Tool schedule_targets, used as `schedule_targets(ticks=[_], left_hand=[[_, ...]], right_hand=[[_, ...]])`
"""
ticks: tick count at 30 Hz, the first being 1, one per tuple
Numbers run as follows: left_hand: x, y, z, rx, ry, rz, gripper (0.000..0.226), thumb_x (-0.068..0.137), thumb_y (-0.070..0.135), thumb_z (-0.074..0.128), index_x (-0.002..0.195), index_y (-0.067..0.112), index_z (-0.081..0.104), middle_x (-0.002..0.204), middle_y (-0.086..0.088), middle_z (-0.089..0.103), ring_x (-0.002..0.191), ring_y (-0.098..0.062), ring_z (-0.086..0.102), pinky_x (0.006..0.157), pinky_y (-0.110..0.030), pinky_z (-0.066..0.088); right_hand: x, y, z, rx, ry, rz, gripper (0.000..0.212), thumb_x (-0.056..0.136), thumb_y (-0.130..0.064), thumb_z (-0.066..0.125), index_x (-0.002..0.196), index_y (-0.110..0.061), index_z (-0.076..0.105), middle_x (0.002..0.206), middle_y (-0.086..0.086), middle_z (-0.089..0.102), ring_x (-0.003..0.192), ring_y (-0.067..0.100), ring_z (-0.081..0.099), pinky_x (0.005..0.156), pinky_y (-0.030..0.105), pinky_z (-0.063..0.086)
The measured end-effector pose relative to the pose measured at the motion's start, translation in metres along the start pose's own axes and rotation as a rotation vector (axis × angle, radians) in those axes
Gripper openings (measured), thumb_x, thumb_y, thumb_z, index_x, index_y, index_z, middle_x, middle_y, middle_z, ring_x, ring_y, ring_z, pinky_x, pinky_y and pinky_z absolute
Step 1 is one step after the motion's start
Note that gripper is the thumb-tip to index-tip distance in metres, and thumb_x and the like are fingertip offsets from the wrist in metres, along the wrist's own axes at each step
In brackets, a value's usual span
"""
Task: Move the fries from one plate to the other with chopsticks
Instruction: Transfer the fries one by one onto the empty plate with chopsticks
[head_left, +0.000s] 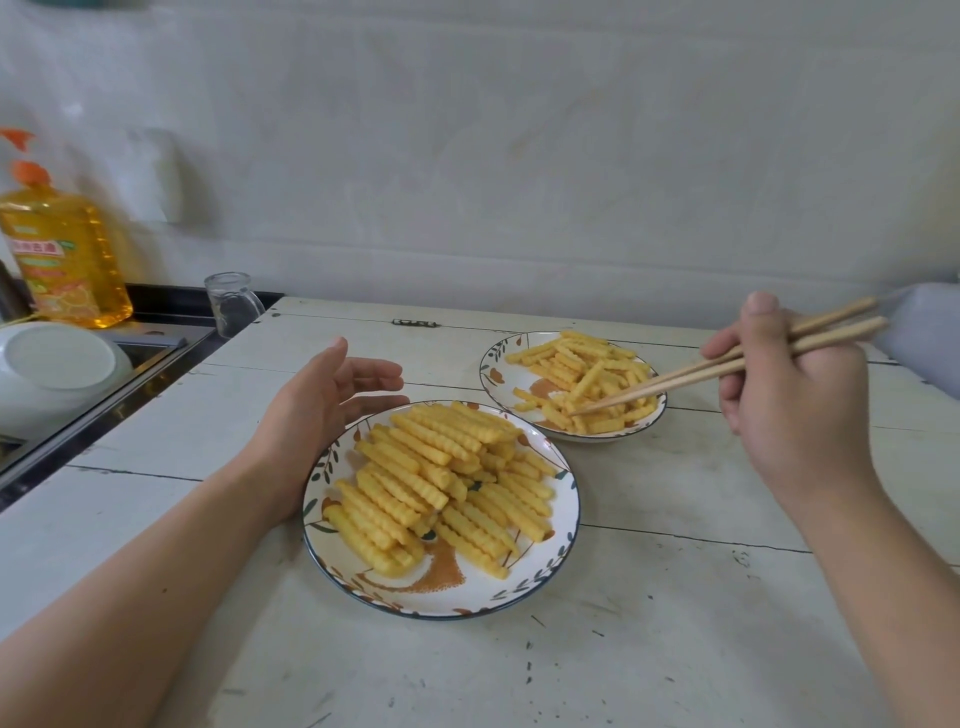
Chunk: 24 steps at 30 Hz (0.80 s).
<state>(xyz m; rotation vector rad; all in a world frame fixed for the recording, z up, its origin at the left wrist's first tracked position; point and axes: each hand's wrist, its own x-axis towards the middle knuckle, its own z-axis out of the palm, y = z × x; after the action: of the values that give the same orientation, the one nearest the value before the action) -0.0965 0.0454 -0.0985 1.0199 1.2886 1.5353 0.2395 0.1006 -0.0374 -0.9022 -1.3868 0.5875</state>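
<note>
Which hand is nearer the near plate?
Left. The left hand rests open against the near plate's far-left rim; the right hand, holding chopsticks, is off to its right.

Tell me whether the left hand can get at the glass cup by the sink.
Probably yes: the left hand is open and empty, and bare table lies between it and the glass cup.
</note>
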Motion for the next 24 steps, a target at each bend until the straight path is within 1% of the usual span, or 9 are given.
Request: schedule_targets(ticks=[4, 6, 8, 10, 14, 18, 21, 23, 24], left_hand=[[0.0, 0.0, -0.002, 0.007, -0.003, -0.001, 0.062, 0.11, 0.052, 0.035, 0.117, 0.007, 0.076, 0.121, -0.013, 0.076, 0.119, -0.03, 0.074, 0.117, -0.057, 0.043], [0.0, -0.001, -0.002, 0.009, -0.002, 0.003, 0.062, 0.11, 0.053, 0.035, 0.116, 0.007, 0.076, 0.121, -0.014, 0.076, 0.119, -0.03, 0.074, 0.118, -0.058, 0.043], [0.0, -0.001, -0.002, 0.012, -0.003, 0.004, 0.062, 0.11, 0.052, 0.034, 0.117, 0.007, 0.076, 0.121, -0.014, 0.076, 0.118, -0.03, 0.074, 0.118, -0.058, 0.043], [0.001, -0.001, -0.002, 0.021, -0.003, 0.006, 0.062, 0.111, 0.052, 0.033, 0.117, 0.006, 0.076, 0.12, -0.014, 0.076, 0.118, -0.03, 0.074, 0.117, -0.057, 0.044], [0.001, -0.001, -0.002, 0.039, -0.008, 0.021, 0.063, 0.111, 0.051, 0.032, 0.118, 0.006, 0.075, 0.12, -0.014, 0.076, 0.118, -0.03, 0.074, 0.116, -0.055, 0.045], [0.001, -0.001, -0.001, 0.045, -0.003, 0.033, 0.063, 0.112, 0.049, 0.03, 0.12, 0.004, 0.073, 0.124, -0.019, 0.074, 0.116, -0.03, 0.075, 0.113, -0.05, 0.047], [0.001, 0.0, 0.0, 0.042, -0.009, 0.028, 0.063, 0.112, 0.05, 0.031, 0.12, 0.004, 0.073, 0.126, -0.019, 0.074, 0.116, -0.029, 0.075, 0.111, -0.049, 0.048], [0.0, 0.0, 0.0, 0.041, -0.012, 0.023, 0.063, 0.112, 0.05, 0.031, 0.12, 0.005, 0.074, 0.124, -0.017, 0.075, 0.116, -0.029, 0.075, 0.111, -0.049, 0.048], [0.001, 0.0, 0.0, 0.041, -0.012, 0.023, 0.063, 0.112, 0.05, 0.03, 0.119, 0.005, 0.074, 0.124, -0.017, 0.075, 0.116, -0.029, 0.075, 0.11, -0.049, 0.048]], right_hand=[[-0.004, 0.005, 0.006, -0.058, -0.054, -0.043, 0.05, 0.098, -0.056, 0.045, 0.068, -0.024, 0.068, 0.05, -0.005, 0.055, 0.046, 0.012, 0.05, 0.052, 0.035, 0.041], [-0.004, 0.005, 0.006, -0.057, -0.039, -0.043, 0.049, 0.098, -0.058, 0.043, 0.068, -0.028, 0.069, 0.051, -0.003, 0.056, 0.048, 0.014, 0.051, 0.053, 0.036, 0.041], [-0.003, 0.003, 0.004, -0.029, 0.004, -0.031, 0.051, 0.098, -0.058, 0.042, 0.066, -0.027, 0.067, 0.053, -0.002, 0.057, 0.048, 0.015, 0.051, 0.052, 0.034, 0.04], [-0.002, 0.001, 0.001, 0.0, 0.044, -0.022, 0.053, 0.1, -0.055, 0.042, 0.064, -0.023, 0.064, 0.051, -0.003, 0.055, 0.047, 0.014, 0.049, 0.05, 0.032, 0.039], [0.003, -0.002, -0.002, 0.058, 0.112, 0.004, 0.056, 0.108, -0.041, 0.038, 0.066, -0.01, 0.059, 0.047, -0.004, 0.051, 0.04, 0.01, 0.043, 0.04, 0.021, 0.035], [0.007, -0.005, -0.005, 0.111, 0.164, 0.032, 0.057, 0.108, -0.04, 0.036, 0.064, -0.009, 0.056, 0.044, -0.003, 0.049, 0.034, 0.012, 0.039, 0.037, 0.017, 0.03], [0.007, -0.003, -0.003, 0.161, 0.146, 0.054, 0.057, 0.108, -0.04, 0.038, 0.061, -0.012, 0.057, 0.046, -0.003, 0.052, 0.034, 0.013, 0.038, 0.038, 0.018, 0.029], [0.005, -0.005, 0.0, 0.25, 0.088, 0.092, 0.06, 0.107, -0.041, 0.041, 0.054, -0.019, 0.06, 0.051, -0.002, 0.053, 0.036, 0.014, 0.037, 0.039, 0.021, 0.027], [0.004, -0.007, 0.001, 0.28, 0.04, 0.109, 0.062, 0.107, -0.041, 0.041, 0.052, -0.02, 0.061, 0.052, 0.0, 0.053, 0.038, 0.014, 0.037, 0.039, 0.021, 0.026]])
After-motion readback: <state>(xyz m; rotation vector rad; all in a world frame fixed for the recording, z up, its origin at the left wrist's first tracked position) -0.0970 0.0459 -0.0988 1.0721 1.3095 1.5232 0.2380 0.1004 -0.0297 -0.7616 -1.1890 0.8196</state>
